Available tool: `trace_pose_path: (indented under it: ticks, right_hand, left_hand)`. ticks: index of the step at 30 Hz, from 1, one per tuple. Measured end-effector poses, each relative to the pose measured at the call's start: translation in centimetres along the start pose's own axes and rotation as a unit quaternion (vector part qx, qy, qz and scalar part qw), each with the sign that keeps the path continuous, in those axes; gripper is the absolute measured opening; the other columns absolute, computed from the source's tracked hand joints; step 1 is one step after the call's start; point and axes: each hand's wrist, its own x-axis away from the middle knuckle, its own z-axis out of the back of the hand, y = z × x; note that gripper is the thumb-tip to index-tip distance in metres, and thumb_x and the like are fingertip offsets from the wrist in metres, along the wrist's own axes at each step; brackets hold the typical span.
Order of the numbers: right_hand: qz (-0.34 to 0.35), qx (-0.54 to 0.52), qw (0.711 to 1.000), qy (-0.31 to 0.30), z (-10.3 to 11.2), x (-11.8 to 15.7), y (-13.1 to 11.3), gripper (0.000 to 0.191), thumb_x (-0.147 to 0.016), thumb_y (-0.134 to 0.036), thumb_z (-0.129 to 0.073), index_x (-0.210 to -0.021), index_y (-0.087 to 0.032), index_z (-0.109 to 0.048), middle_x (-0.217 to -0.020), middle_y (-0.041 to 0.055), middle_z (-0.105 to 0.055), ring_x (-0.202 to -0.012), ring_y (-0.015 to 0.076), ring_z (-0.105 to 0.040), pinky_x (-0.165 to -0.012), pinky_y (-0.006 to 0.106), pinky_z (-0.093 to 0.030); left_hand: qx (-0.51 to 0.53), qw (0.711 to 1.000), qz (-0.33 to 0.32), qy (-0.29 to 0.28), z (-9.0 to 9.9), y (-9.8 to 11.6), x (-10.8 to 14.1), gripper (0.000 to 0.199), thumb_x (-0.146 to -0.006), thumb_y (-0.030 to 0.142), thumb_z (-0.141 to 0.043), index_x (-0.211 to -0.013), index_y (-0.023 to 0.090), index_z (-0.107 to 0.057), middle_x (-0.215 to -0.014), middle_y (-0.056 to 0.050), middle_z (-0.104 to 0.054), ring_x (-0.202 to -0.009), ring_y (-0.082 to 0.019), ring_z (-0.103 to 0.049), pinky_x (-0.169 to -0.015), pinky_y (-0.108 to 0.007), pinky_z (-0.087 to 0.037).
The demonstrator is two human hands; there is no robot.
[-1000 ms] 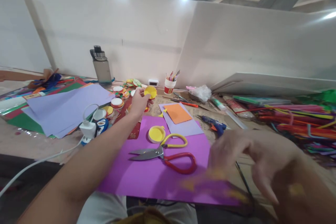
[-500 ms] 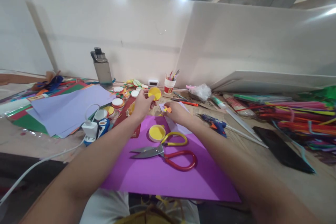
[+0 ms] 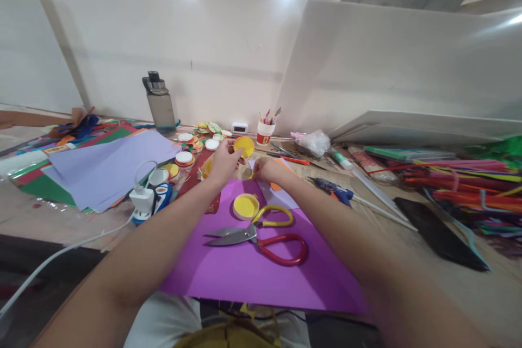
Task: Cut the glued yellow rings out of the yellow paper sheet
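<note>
My left hand (image 3: 228,162) pinches a shallow round lid with a yellow face (image 3: 243,147), tilted toward me above the table. To its right, my right hand (image 3: 266,168) is closed, its fingertips bent down over the papers; whatever they hold is hidden. Orange paper (image 3: 276,187) shows beside that hand, on a light purple sheet (image 3: 281,199). A second yellow-faced round lid (image 3: 246,206) lies on the purple sheet (image 3: 261,288) below the hands. Against it rest large scissors (image 3: 240,236) with one yellow and one red handle, blades pointing left and apart.
A glue gun (image 3: 335,190) lies right of my forearm, near a black pouch (image 3: 440,234) and bundled pipe cleaners (image 3: 460,179). Left are lavender sheets (image 3: 101,166), a white plug (image 3: 142,201) with its cable, and round lids (image 3: 184,159). A bottle (image 3: 160,106) and pen cup (image 3: 265,133) stand behind.
The orange piece seen at my right fingertips earlier no longer shows there; orange paper is now visible beside the hand. My right fingers have curled downward. My left hand still holds the lid.
</note>
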Motion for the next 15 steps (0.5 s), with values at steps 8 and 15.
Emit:
trace_pose_path:
  ticks: [8,15]
  right_hand:
    - [-0.018,0.027,0.996,-0.079,1.7,0.5,-0.2,0.036,-0.095,-0.037,-0.06,-0.125,-0.017,-0.059,-0.126,0.0094,-0.061,-0.106,0.0219,-0.063,-0.089,0.043,-0.055]
    - [0.033,0.029,0.995,-0.091,1.9,0.6,-0.7,0.031,-0.094,-0.036,-0.062,-0.118,-0.016,-0.064,-0.12,0.008,-0.064,-0.104,0.0228,-0.064,-0.091,0.041,-0.054]
  left_hand:
    - [0.015,1.0,-0.016,-0.013,-0.1,-0.2,0.0,0.02,-0.079,0.018,-0.06,-0.096,0.02,-0.05,-0.076,0.002,-0.063,-0.052,-0.01,-0.061,-0.043,-0.019,-0.037]
    - [0.004,1.0,-0.012,-0.013,0.0,-0.1,0.0,0.018,-0.079,0.016,-0.06,-0.095,0.019,-0.051,-0.075,0.002,-0.061,-0.052,-0.009,-0.06,-0.043,-0.019,-0.037]
